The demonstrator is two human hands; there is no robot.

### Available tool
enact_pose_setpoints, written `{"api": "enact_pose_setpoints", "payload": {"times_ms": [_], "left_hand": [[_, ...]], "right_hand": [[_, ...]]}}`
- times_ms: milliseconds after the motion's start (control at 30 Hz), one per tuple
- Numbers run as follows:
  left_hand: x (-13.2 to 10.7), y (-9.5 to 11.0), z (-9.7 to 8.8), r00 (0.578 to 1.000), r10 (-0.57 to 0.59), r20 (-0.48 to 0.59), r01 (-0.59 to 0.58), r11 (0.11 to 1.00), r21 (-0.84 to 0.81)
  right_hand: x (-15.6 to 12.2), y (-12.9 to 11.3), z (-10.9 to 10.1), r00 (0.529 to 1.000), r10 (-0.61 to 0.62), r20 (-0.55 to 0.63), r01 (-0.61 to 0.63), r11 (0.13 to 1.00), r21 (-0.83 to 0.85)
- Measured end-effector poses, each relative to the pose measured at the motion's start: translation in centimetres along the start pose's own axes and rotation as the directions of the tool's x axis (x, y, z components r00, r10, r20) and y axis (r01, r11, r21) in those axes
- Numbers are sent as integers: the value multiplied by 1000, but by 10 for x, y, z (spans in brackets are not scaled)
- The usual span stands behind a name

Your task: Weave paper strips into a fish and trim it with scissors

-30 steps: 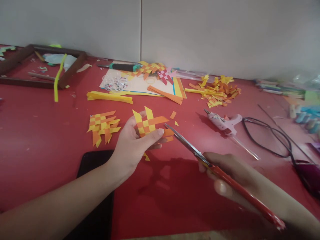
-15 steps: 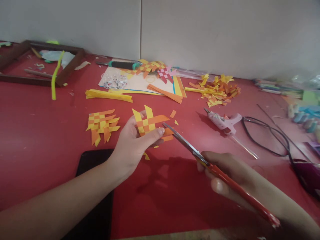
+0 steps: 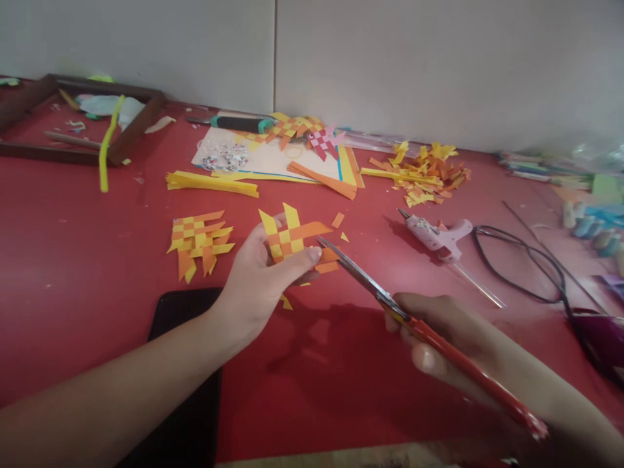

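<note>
My left hand [image 3: 260, 279] pinches a woven yellow and orange paper piece [image 3: 292, 237] above the red table [image 3: 73, 260], thumb on top. My right hand [image 3: 448, 338] grips red-handled scissors [image 3: 414, 325]. Their blades point up and left, and the tips meet the right edge of the woven piece. A second woven paper piece [image 3: 199, 242] lies flat on the table, left of my left hand.
A pink glue gun [image 3: 436, 235] with a black cord [image 3: 526, 266] lies to the right. Paper scraps [image 3: 422, 172], yellow strips [image 3: 212, 183], a sheet with more woven pieces [image 3: 292, 146], a wooden frame [image 3: 78, 123] and a dark flat slab [image 3: 182, 390] surround my hands.
Almost nothing differs. The scissors and my right hand have edged slightly left and up towards the woven piece; the view has shifted a little.
</note>
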State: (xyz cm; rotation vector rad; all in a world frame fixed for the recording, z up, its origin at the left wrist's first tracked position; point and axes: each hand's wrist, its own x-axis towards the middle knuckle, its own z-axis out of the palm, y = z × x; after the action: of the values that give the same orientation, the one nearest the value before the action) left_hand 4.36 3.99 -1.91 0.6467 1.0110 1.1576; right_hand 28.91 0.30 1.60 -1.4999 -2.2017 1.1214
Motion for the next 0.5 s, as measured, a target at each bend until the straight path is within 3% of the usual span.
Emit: {"api": "enact_pose_setpoints", "payload": {"times_ms": [500], "left_hand": [[0, -2, -2, 1000, 11, 25, -11, 1000, 1]], "right_hand": [[2, 3, 1, 995, 37, 91, -42, 997, 60]]}}
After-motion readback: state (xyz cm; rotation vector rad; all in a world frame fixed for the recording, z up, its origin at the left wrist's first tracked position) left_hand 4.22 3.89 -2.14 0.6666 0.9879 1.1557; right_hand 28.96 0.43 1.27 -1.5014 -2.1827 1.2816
